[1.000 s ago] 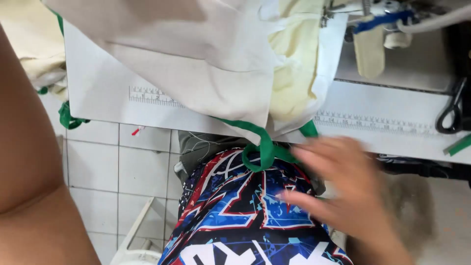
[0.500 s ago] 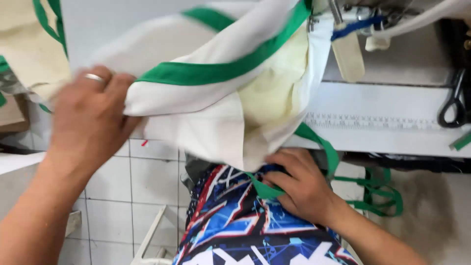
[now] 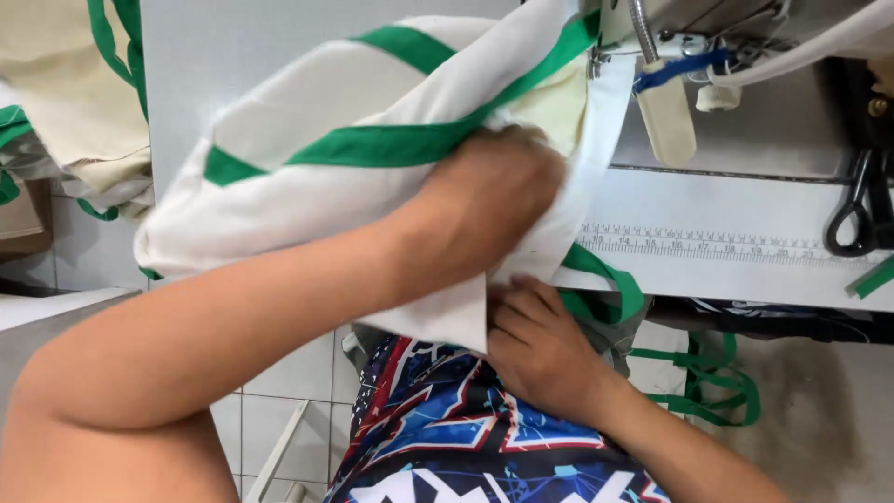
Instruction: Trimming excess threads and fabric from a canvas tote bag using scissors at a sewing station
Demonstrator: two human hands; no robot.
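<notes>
Since half second ago, your left hand swung from 9 o'clock to centre, pressing cream bag with green straps against sewing table. Risk: bunched cloth or loose strap at 4 o'clock snagging near machine. Right hand pinches bag's lower edge, fingers closed; left grip hidden in folds, cannot tell.

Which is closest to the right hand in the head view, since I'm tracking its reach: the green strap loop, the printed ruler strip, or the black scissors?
From the right hand:
1. Green strap loop, just beside it, at the table edge.
2. Printed ruler strip, farther up on the table.
3. Black scissors, far right edge.
</notes>
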